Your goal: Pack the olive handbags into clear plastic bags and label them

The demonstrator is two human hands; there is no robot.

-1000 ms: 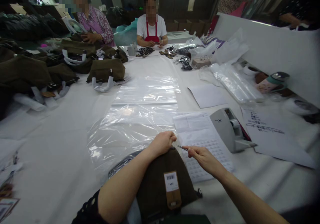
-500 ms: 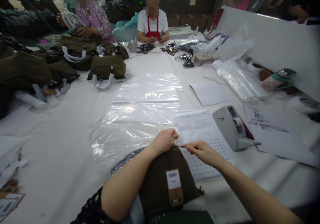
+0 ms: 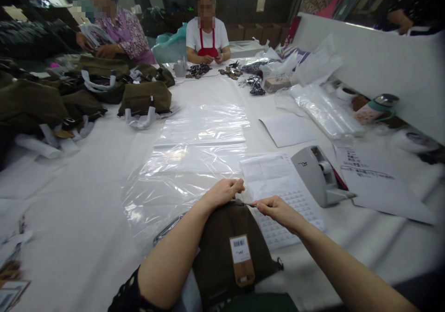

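Note:
An olive-brown fabric bag [image 3: 222,247] lies in front of me, with a tan tag [image 3: 242,261] bearing a barcode label on its side. Over the bag's far edge, my left hand [image 3: 224,194] is closed in a pinch on what looks like a thin thread [image 3: 242,197]. My right hand [image 3: 276,209] grips a slim, pointed metal tool [image 3: 251,205]; most of it is hidden in the fingers, and its tip meets the edge just below the left fingertips. Under my left forearm, part of the bag is hidden.
Clear plastic bags [image 3: 194,149] lie beyond my hands. A printed sheet [image 3: 278,177] and a grey tape dispenser [image 3: 318,175] sit to the right. More olive bags [image 3: 146,96] are heaped at the far left. Two people [image 3: 207,38] work across the table; another person's arm shows at far right.
The view has shifted slightly. Both hands keep their hold at the bag's edge, with my left fingers slightly raised. The far-left person's hands have moved a little.

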